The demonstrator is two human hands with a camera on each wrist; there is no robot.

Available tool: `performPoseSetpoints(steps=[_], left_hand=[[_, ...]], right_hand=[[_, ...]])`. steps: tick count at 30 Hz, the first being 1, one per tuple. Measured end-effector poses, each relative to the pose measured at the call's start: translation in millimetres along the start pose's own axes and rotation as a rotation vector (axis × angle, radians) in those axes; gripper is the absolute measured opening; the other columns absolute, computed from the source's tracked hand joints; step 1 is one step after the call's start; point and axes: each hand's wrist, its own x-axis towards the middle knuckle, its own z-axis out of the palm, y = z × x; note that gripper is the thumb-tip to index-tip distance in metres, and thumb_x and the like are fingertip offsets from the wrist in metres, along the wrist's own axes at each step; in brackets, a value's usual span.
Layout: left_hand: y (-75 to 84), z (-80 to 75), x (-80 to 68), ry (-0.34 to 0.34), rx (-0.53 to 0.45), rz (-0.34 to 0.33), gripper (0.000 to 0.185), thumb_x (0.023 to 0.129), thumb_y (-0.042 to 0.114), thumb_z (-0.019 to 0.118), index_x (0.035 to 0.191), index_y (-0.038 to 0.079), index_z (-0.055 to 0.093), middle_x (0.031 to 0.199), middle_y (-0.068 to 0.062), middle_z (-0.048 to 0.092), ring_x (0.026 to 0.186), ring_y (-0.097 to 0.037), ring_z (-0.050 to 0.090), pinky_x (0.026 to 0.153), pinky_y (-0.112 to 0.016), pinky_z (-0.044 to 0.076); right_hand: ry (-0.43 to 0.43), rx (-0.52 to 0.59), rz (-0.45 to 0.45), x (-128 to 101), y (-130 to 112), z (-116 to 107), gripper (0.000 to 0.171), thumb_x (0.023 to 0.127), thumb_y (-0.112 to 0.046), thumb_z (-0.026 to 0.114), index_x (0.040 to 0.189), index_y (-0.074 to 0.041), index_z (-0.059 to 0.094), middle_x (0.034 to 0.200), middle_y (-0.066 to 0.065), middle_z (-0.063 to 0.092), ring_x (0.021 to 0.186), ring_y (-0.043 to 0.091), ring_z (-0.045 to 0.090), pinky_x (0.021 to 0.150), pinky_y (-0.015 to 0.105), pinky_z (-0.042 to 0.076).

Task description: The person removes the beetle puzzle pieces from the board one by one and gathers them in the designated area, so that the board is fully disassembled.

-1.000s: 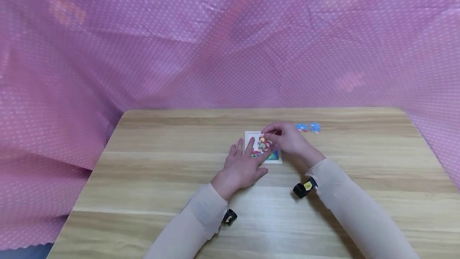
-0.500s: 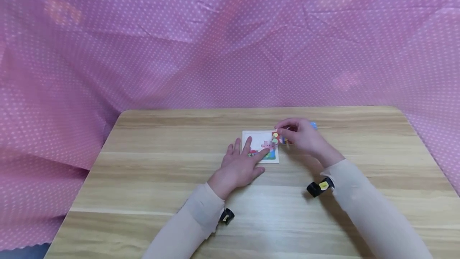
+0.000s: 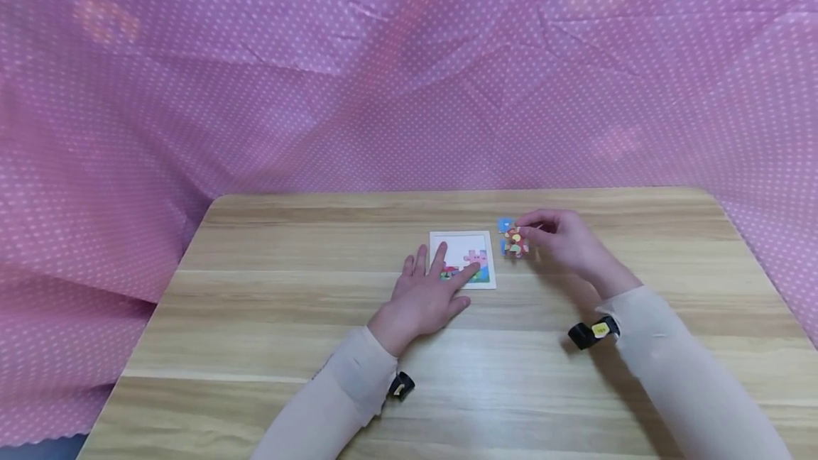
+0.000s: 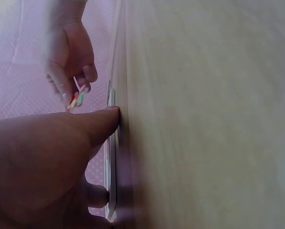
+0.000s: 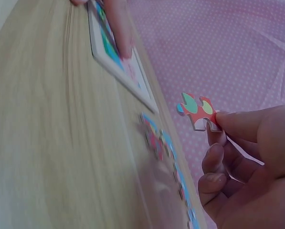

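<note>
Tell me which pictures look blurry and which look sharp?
Head view: mostly sharp and evenly lit, though the puzzle board is small. Left wrist view: the left hand fills the frame, dark and out of focus, and the table is soft. Right wrist view: the puzzle piece in the right hand is crisp, but the table and the loose pieces smear.

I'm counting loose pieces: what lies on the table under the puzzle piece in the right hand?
Below the red piece pinched by the right hand lie loose pieces on the table; the hand may hide more.
</note>
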Motion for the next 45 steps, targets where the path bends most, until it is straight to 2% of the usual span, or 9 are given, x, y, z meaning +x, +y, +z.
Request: performPoseSetpoints(steps=[5,11,16,23,36,45], left_hand=[[-0.6,0.0,-0.9,0.006,-0.001,0.001,0.058,0.113,0.056,0.042,0.168,0.053,0.025,0.184,-0.013,0.004,0.167,-0.051,0.001,0.136,-0.064,0.009],[-0.2,-0.1,-1.8,0.008,0.011,0.009,0.058,0.113,0.056,0.042,0.168,0.053,0.025,0.184,-0.013,0.004,0.168,-0.050,0.002,0.136,-0.063,0.009],[0.6,0.3,-1.0,0.007,0.021,0.013,0.058,0.113,0.056,0.043,0.168,0.054,0.025,0.184,-0.013,0.005,0.168,-0.050,0.002,0.136,-0.063,0.008],[0.3,1.0,0.6,-0.001,0.020,0.001,0.058,0.113,0.056,0.042,0.168,0.054,0.023,0.184,-0.012,0.003,0.168,-0.049,0.001,0.136,-0.062,0.008],[0.6,1.3,-2.8,0.001,0.014,-0.003,0.059,0.113,0.057,0.043,0.168,0.055,0.023,0.184,-0.011,0.003,0.168,-0.048,0.001,0.136,-0.062,0.007],[0.6,1.2,-4.2,0.000,0.011,-0.007,0.059,0.113,0.057,0.043,0.168,0.055,0.023,0.184,-0.011,0.004,0.168,-0.048,0.001,0.136,-0.062,0.007]], right_hand=[[0.005,-0.019,0.021,-1,7,-7,0.030,0.107,-0.019,0.068,0.132,-0.003,0.073,0.120,0.017,0.072,0.095,0.018,0.059,0.073,0.023,0.051],[0.000,-0.043,0.060,0,16,-11,0.030,0.106,-0.021,0.069,0.131,-0.004,0.074,0.110,0.013,0.070,0.086,0.014,0.054,0.063,0.024,0.048],[0.010,-0.070,0.070,0,21,-11,0.029,0.107,-0.021,0.069,0.130,-0.004,0.075,0.107,0.011,0.070,0.085,0.015,0.055,0.064,0.024,0.048],[0.023,-0.117,0.060,1,26,-9,0.026,0.108,-0.019,0.067,0.128,-0.004,0.075,0.118,0.016,0.072,0.094,0.020,0.058,0.074,0.025,0.051],[0.040,-0.128,0.032,4,33,-3,0.021,0.107,-0.010,0.065,0.122,0.001,0.075,0.101,0.014,0.070,0.087,0.019,0.057,0.068,0.024,0.049],[0.031,-0.163,0.051,5,30,-2,0.022,0.108,-0.010,0.063,0.124,-0.001,0.075,0.104,0.014,0.070,0.089,0.021,0.057,0.070,0.026,0.048]])
